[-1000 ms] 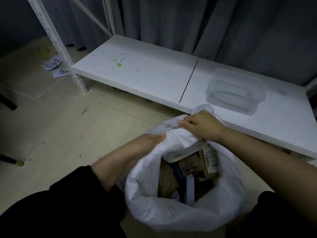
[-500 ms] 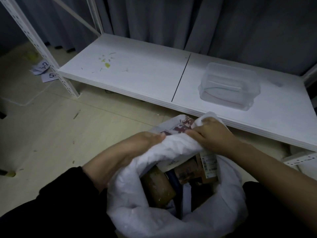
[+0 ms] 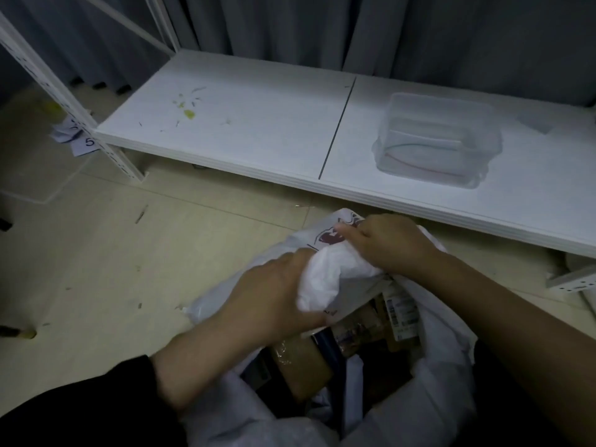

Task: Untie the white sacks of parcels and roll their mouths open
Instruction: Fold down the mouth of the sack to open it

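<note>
A white sack (image 3: 429,408) stands open on the floor in front of me, its mouth showing brown and labelled parcels (image 3: 380,330) inside. My left hand (image 3: 267,301) grips the bunched far rim of the sack from the left. My right hand (image 3: 390,243) grips the same rolled rim from the right, just above a dark red print on the sack's outside. The two hands sit close together on the far edge of the mouth.
A low white shelf (image 3: 258,124) runs across behind the sack, with a clear plastic box (image 3: 438,140) on its right half. White rack uprights (image 3: 64,101) stand at left. Numbered paper slips (image 3: 80,140) lie on the beige floor (image 3: 96,253).
Both hands have worked the far rim of the sack downward and outward, folding more of it over. The red print on the sack's outside has come into view, and the camera has dipped closer.
</note>
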